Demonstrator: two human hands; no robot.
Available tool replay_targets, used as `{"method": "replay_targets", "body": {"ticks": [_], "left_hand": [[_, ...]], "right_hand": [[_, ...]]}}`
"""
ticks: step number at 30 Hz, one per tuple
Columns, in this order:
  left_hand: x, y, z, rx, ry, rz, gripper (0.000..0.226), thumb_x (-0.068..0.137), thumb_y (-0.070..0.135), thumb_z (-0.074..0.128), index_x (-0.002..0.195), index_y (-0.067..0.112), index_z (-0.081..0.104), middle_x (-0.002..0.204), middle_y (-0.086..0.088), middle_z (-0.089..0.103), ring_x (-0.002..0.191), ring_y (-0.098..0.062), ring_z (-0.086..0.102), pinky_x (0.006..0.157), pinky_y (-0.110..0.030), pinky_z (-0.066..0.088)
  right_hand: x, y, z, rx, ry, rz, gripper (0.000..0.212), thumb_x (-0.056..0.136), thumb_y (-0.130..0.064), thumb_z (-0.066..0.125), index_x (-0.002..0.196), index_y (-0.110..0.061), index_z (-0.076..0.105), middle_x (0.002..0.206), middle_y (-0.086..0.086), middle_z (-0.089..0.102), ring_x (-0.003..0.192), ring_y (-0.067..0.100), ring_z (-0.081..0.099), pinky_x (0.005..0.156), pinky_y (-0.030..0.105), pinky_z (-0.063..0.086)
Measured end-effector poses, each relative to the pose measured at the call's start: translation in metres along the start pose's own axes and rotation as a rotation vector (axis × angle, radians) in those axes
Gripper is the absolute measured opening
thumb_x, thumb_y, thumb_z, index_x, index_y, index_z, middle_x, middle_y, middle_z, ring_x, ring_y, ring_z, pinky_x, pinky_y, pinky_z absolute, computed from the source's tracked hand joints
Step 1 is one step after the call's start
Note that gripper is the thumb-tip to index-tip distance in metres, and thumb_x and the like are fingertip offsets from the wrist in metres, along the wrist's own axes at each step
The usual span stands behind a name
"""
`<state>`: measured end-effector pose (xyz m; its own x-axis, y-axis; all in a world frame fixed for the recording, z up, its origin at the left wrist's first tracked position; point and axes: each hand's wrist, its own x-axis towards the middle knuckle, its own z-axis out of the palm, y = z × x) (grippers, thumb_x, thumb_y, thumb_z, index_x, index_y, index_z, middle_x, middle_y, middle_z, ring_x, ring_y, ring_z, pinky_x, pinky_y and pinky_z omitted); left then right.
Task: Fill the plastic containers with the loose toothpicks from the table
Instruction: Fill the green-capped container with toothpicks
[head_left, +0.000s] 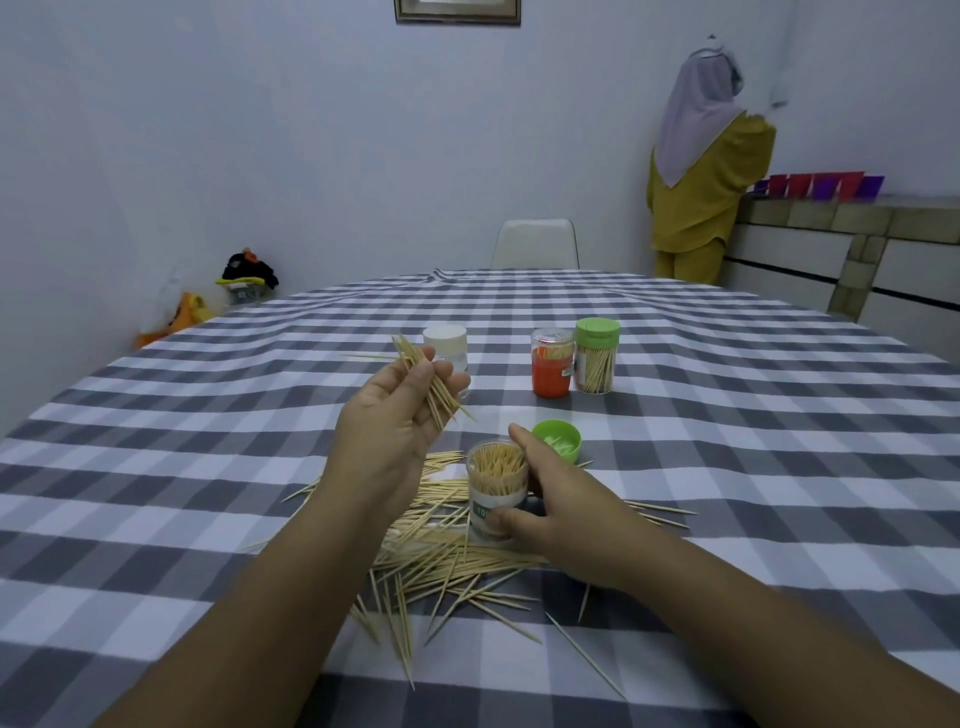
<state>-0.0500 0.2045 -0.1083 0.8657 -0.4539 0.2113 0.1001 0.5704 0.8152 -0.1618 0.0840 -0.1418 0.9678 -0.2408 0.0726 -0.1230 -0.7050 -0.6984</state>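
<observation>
Seen from the head camera, a bundle of toothpicks (426, 376) is pinched between the thumb and curled fingers of the left hand (402, 415), raised above the checked tablecloth (727, 467). An open clear container (497, 491), already packed with upright toothpicks, is gripped around its side by the right hand (550, 506), thumb at the front and forefinger at the rim. A pile of loose toothpicks (447, 561) is spread on the cloth beneath and around both wrists. A green lid (557, 440) lies upturned just behind the held container. Farther back, a white-capped container (445, 345) is partly hidden by the left hand's fingers, while an orange-labelled container (551, 362) and a green-capped container (597, 356) stand side by side. A person in yellow clothing (709, 171) is seen at a counter by the far wall.
</observation>
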Motion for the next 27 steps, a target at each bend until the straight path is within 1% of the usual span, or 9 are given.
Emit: {"method": "replay_targets", "body": {"ticks": [6, 9, 12, 15, 16, 19, 22, 25, 27], "left_hand": [[-0.009, -0.011, 0.007, 0.021, -0.088, -0.036, 0.016, 0.095, 0.008, 0.047, 0.101, 0.008, 0.062, 0.079, -0.002, 0.069, 0.079, -0.013, 0.069, 0.081, -0.026, 0.057], [-0.012, -0.016, 0.009, 0.072, -0.112, -0.048, 0.015, 0.094, 0.007, 0.048, 0.099, 0.008, 0.063, 0.078, -0.002, 0.069, 0.080, -0.014, 0.069, 0.077, -0.024, 0.058], [-0.014, -0.018, 0.008, 0.202, -0.115, -0.002, 0.015, 0.094, 0.009, 0.050, 0.098, 0.012, 0.065, 0.078, 0.000, 0.072, 0.085, -0.014, 0.069, 0.074, -0.023, 0.057], [-0.015, -0.020, 0.007, 0.329, -0.100, 0.009, 0.015, 0.093, 0.013, 0.053, 0.097, 0.018, 0.067, 0.082, 0.002, 0.074, 0.095, -0.015, 0.068, 0.082, -0.030, 0.053], [-0.015, -0.020, 0.007, 0.351, -0.090, -0.010, 0.015, 0.093, 0.015, 0.054, 0.096, 0.019, 0.068, 0.083, 0.003, 0.074, 0.097, -0.014, 0.067, 0.081, -0.030, 0.052], [-0.017, -0.024, 0.006, 0.415, -0.072, -0.078, 0.014, 0.092, 0.017, 0.058, 0.089, 0.021, 0.071, 0.088, 0.004, 0.074, 0.094, -0.006, 0.065, 0.072, -0.022, 0.050], [-0.020, -0.028, 0.007, 0.459, -0.083, -0.125, 0.017, 0.092, 0.016, 0.058, 0.083, 0.022, 0.072, 0.089, 0.001, 0.075, 0.086, -0.008, 0.069, 0.061, -0.017, 0.051], [-0.023, -0.030, 0.009, 0.442, -0.078, -0.170, 0.016, 0.093, 0.015, 0.058, 0.089, 0.019, 0.073, 0.086, 0.000, 0.075, 0.074, -0.008, 0.071, 0.053, -0.019, 0.053], [-0.025, -0.031, 0.011, 0.446, -0.093, -0.187, 0.015, 0.093, 0.014, 0.058, 0.098, 0.014, 0.072, 0.090, 0.001, 0.075, 0.075, -0.008, 0.071, 0.052, -0.017, 0.053]], "right_hand": [[-0.001, -0.001, 0.001, 0.015, 0.022, -0.017, 0.084, 0.090, -0.032, 0.063, 0.152, -0.028, 0.006, 0.151, -0.006, 0.035, 0.130, 0.008, 0.041, 0.106, 0.024, 0.037], [-0.001, -0.001, 0.002, 0.014, 0.032, -0.022, 0.084, 0.090, -0.031, 0.062, 0.152, -0.028, 0.006, 0.151, -0.006, 0.035, 0.130, 0.008, 0.041, 0.106, 0.024, 0.037], [-0.001, 0.000, 0.003, 0.017, 0.032, -0.024, 0.083, 0.090, -0.030, 0.062, 0.152, -0.029, 0.007, 0.149, -0.006, 0.038, 0.129, 0.008, 0.043, 0.106, 0.027, 0.039], [0.000, 0.000, 0.002, 0.016, 0.046, -0.028, 0.082, 0.089, -0.030, 0.063, 0.152, -0.029, 0.010, 0.145, -0.007, 0.042, 0.125, 0.008, 0.046, 0.106, 0.030, 0.041], [0.000, 0.001, 0.002, 0.013, 0.052, -0.028, 0.082, 0.089, -0.030, 0.063, 0.151, -0.029, 0.011, 0.144, -0.007, 0.043, 0.124, 0.007, 0.047, 0.105, 0.030, 0.042], [0.002, 0.003, 0.001, 0.003, 0.073, -0.007, 0.082, 0.087, -0.033, 0.064, 0.151, -0.030, 0.012, 0.141, -0.007, 0.047, 0.122, 0.010, 0.050, 0.103, 0.034, 0.044], [0.003, 0.005, -0.001, 0.022, 0.090, 0.022, 0.082, 0.086, -0.033, 0.064, 0.151, -0.031, 0.013, 0.137, -0.007, 0.051, 0.119, 0.011, 0.053, 0.100, 0.035, 0.046], [0.001, 0.004, -0.002, 0.035, 0.097, 0.037, 0.082, 0.087, -0.032, 0.064, 0.151, -0.030, 0.012, 0.137, -0.007, 0.051, 0.118, 0.011, 0.053, 0.099, 0.033, 0.046], [0.001, 0.003, -0.003, 0.034, 0.097, 0.032, 0.082, 0.088, -0.031, 0.064, 0.151, -0.028, 0.012, 0.137, -0.006, 0.051, 0.117, 0.011, 0.053, 0.098, 0.030, 0.046]]}}
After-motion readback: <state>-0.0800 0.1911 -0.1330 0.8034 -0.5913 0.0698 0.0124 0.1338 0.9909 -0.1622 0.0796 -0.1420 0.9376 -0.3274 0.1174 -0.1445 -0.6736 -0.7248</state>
